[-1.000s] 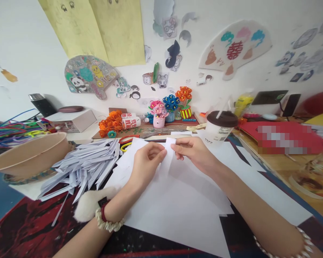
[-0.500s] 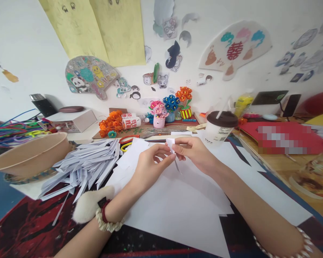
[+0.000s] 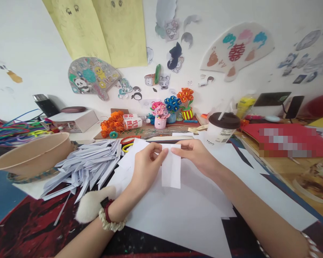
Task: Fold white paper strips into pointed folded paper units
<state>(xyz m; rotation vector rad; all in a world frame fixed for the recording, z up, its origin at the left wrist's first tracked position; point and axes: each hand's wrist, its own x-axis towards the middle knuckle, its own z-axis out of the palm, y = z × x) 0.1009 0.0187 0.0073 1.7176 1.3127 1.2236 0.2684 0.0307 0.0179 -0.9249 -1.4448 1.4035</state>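
Observation:
Between my two hands is a small white paper strip [image 3: 171, 172], spread flat and hanging upright, with a faint crease down its length. My left hand [image 3: 148, 163] pinches its upper left edge between thumb and fingers. At the upper right edge, my right hand [image 3: 192, 152] grips it the same way. Under both hands lie large white sheets of paper [image 3: 172, 222]. A heap of narrow folded paper strips [image 3: 88, 165] is piled to the left of my left hand.
Left of the heap stands a beige basin [image 3: 32, 152]. A lidded paper cup [image 3: 222, 129] with a straw is beyond my right hand. Yellow-handled scissors [image 3: 127, 147] lie behind the sheets. Pipe-cleaner flower pots [image 3: 160, 122] line the back, and a white fluffy thing [image 3: 91, 206] touches my left wrist.
The paper strip was folded narrow and seen at a slant; now it is opened out flat towards me. Both hands stay on it, thumbs now at its top. The view has shifted slightly.

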